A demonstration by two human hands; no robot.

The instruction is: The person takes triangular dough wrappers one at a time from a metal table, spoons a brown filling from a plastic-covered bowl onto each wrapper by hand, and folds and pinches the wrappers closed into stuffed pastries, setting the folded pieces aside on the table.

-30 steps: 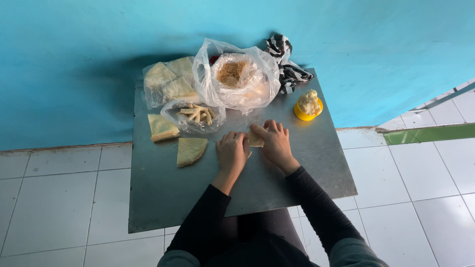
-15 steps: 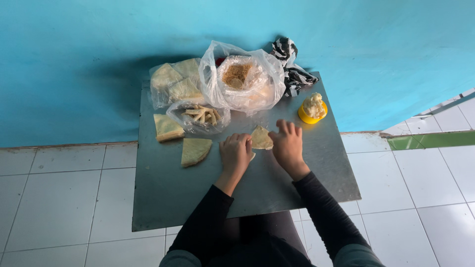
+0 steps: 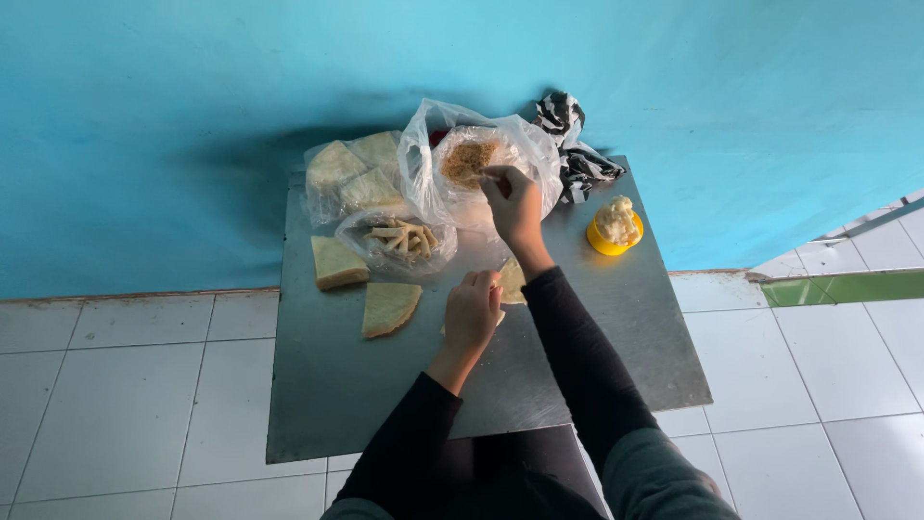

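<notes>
On the tray (image 3: 327,404), the left hand (image 3: 472,313) pinches a wrapper (image 3: 511,280), while at twelve o'clock the right hand (image 3: 515,207) grasps filling (image 3: 469,160) in a bag (image 3: 452,197).

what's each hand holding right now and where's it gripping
The left hand holds a tan folded wrapper piece by its near edge. The right hand reaches into the open clear bag; whether it grips anything cannot be told.

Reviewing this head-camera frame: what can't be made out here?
- Right hand fingertips: inside the clear bag; any pinch of brown filling is too small to tell.
- Wrapper under the left hand: mostly covered, shape unclear.
- Black-and-white bag: contents hidden.
- Person's body: cut off by the bottom edge.
</notes>
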